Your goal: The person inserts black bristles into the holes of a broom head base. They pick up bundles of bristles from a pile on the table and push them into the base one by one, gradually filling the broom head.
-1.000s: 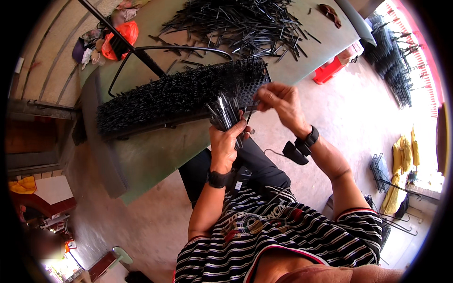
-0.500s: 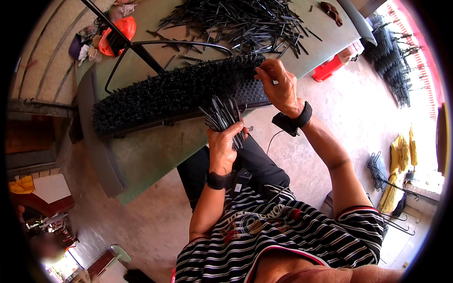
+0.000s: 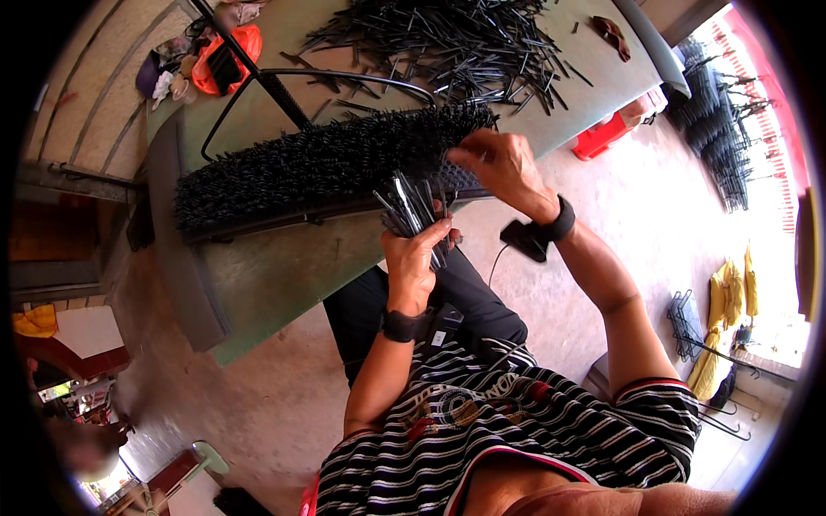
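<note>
Our left hand [image 3: 415,258] wraps snugly round a bundle of black strips [image 3: 406,206] at the near side of the bristled board [image 3: 301,168], which lies on the green table [image 3: 284,275]. Our right hand [image 3: 506,168], fingers curled, is at the board's right end; we cannot tell whether it pinches anything. Beyond the board, we see a heap of loose strips [image 3: 456,52].

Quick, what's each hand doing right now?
Left hand: closed around a bundle of black strips.
Right hand: curled by the bristled brush; whether holding anything, cannot tell.
</note>
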Motion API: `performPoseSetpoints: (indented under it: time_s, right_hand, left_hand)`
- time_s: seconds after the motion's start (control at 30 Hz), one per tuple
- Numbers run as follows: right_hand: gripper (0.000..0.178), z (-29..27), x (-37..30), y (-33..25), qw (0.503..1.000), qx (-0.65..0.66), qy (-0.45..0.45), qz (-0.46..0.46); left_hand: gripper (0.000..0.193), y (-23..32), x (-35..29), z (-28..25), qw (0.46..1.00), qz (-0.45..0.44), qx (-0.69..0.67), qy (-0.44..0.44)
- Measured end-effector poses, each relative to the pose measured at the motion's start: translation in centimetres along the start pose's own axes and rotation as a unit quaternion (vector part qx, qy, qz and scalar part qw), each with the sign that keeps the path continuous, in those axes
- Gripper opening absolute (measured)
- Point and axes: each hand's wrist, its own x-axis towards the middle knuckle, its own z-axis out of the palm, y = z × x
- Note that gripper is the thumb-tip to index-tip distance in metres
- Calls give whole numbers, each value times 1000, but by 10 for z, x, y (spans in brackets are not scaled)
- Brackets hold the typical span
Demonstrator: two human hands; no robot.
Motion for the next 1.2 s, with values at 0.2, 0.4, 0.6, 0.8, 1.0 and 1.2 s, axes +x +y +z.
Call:
performPoseSetpoints:
  time_s: [0.2, 0.4, 0.6, 0.8, 1.0, 1.2]
  right_hand:
    - [17, -5, -14, 0, 937, 311, -19, 155]
    - [19, 5, -8, 5, 955, 218, 202, -7]
    - [21, 19, -4, 11, 967, 154, 201, -41]
    - [10, 23, 3, 24, 986, -9, 122, -112]
    - [15, 11, 1, 4, 990, -65, 80, -94]
    - [18, 5, -26, -3, 949, 257, -83, 162]
  left_hand:
    - [20, -4, -1, 3, 1000, -24, 17, -4]
    - [20, -6, 2, -2, 1000, -22, 11, -8]
    - [20, -2, 1, 1, 1000, -9, -8, 14]
    - [23, -2, 2, 1, 1000, -20, -7, 23]
    - [22, 0, -1, 0, 1000, -21, -7, 17]
    - [21, -9, 1, 1, 1000, -15, 15, -3]
